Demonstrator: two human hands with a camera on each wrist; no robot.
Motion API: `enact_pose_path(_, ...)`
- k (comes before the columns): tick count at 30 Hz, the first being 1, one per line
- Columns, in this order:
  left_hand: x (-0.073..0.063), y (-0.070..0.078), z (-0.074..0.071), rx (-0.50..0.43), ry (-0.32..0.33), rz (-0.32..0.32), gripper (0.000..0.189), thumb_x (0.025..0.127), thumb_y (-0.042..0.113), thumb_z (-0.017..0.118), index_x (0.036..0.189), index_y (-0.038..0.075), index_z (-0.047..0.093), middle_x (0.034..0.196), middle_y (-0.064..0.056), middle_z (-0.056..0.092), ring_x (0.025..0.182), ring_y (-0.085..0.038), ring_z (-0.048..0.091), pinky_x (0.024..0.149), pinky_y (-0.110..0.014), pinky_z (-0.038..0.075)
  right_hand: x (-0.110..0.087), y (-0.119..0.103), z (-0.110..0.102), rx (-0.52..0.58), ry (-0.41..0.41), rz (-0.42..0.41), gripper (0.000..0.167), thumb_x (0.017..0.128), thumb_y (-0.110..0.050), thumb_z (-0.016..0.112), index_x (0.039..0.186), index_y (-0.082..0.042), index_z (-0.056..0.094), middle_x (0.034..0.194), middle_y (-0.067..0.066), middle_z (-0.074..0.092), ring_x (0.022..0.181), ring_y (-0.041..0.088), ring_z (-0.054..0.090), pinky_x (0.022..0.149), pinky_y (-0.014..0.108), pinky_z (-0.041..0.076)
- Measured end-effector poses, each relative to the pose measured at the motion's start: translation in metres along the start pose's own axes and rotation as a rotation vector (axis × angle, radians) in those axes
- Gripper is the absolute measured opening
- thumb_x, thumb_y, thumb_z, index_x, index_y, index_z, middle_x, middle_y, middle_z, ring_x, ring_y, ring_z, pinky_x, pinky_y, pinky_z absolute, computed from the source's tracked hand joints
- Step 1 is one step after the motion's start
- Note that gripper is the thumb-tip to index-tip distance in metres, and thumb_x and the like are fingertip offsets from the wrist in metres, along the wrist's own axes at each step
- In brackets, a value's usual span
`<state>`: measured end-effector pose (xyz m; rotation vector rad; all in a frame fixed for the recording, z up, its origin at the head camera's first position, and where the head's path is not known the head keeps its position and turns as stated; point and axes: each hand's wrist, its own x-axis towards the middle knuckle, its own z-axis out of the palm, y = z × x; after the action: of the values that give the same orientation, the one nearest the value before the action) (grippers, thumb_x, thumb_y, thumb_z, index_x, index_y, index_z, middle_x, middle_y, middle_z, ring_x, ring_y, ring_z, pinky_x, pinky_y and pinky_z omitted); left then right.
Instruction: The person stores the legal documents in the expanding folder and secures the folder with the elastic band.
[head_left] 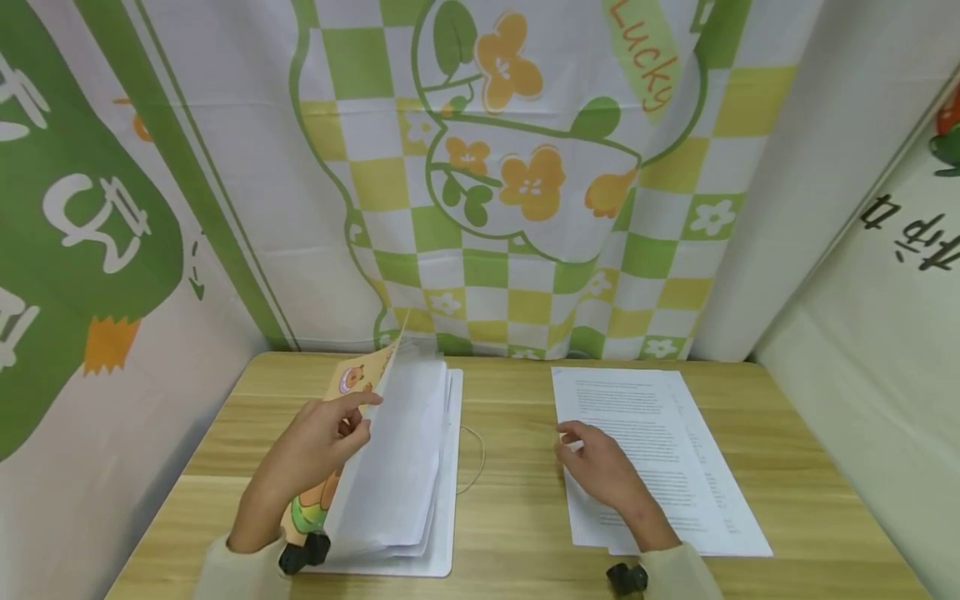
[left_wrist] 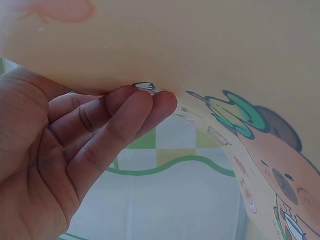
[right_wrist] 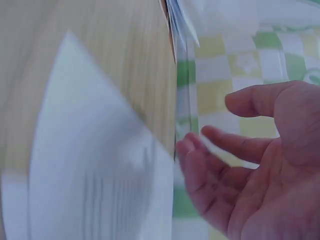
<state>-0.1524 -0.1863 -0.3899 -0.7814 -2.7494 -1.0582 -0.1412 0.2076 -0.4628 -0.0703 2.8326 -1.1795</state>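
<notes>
Yellow, smooth and thin, the cover of the folder stands half raised and bows along its edge. The folder lies on the left side of the table, with white papers inside and a thin cord looped out past its right edge. The left hand pinches the cover's free edge, its other fingers curled. To the right, apart from the folder, printed sheets lie flat, slightly offset at the lower edge. The right hand is over their left edge, fingers loosely bent, thumb apart from them, gripping nothing; whether it touches the paper I cannot tell.

The cover looks light and springy, slick enough to slide from a weak pinch and likely to flop if released; mid-edge is a sound place to hold it. The papers and the printed sheets should be light and limp, easy to crease and apt to slip over one another. Both are best squared first, then taken by a long edge, thumb above and fingers beneath.
</notes>
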Motion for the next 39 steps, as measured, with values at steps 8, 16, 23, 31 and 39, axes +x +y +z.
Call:
enact_pose_path(8,0.0,0.001,0.002,-0.018,-0.021,-0.025,0.032,0.097,0.0,0.061,0.128,-0.003,0.067,0.07,0.01,0.058,0.05,-0.003,0.045,0.046,-0.025,0.042,-0.011,0.038,-0.038,-0.209,-0.014,0.134,0.058,0.101,-0.027,0.06,0.142,0.013,0.049,0.14,0.038,0.045,0.129,0.057,0.043,0.1,0.067,0.04)
enact_pose_path(16,-0.002,0.003,0.003,-0.037,-0.023,-0.034,0.032,0.097,0.0,0.061,0.129,-0.002,0.067,0.07,0.011,0.055,0.049,-0.002,0.045,0.044,-0.025,0.043,-0.018,0.066,-0.061,-0.311,0.006,0.174,0.073,0.099,-0.032,0.062,0.141,0.023,0.04,0.144,0.046,0.034,0.133,0.063,0.029,0.107,0.07,0.028)
enact_pose_path(23,0.0,0.003,0.006,-0.033,-0.022,-0.029,0.032,0.097,0.001,0.061,0.128,-0.001,0.067,0.071,0.011,0.057,0.049,-0.003,0.047,0.045,-0.025,0.044,-0.025,0.08,-0.071,-0.354,-0.005,0.151,0.082,0.098,-0.037,0.064,0.142,0.026,0.034,0.141,0.048,0.035,0.131,0.064,0.032,0.106,0.07,0.029)
enact_pose_path(31,0.002,0.001,0.006,-0.027,-0.022,-0.021,0.031,0.097,0.001,0.061,0.127,-0.001,0.068,0.07,0.012,0.056,0.048,-0.002,0.045,0.044,-0.025,0.042,-0.028,0.091,-0.072,-0.381,0.001,0.145,0.086,0.094,-0.04,0.068,0.139,0.025,0.037,0.13,0.044,0.047,0.121,0.061,0.041,0.099,0.069,0.036)
enact_pose_path(39,0.001,0.0,0.006,-0.028,-0.016,-0.02,0.031,0.096,0.0,0.062,0.127,-0.001,0.068,0.069,0.012,0.055,0.048,-0.001,0.044,0.044,-0.025,0.042,-0.028,0.097,-0.073,-0.412,-0.007,0.195,0.096,0.089,-0.043,0.072,0.14,0.026,0.03,0.132,0.049,0.037,0.121,0.071,0.034,0.097,0.075,0.034)
